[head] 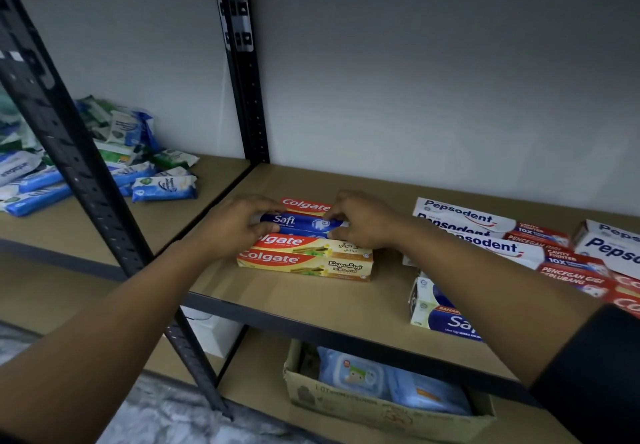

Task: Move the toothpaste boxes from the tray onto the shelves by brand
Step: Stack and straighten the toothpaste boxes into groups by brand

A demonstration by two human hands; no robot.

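Left hand (239, 225), right hand (363, 222) tight on Safi box (298, 222) ends (open shelf (294, 300) in front)

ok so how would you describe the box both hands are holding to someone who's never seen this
Look at the wide brown shelf in the dark metal rack. Left of its centre sits a cluster of red Colgate boxes, with the left hand and right hand gripping one box among them. That Safi box is the only dark blue one there.
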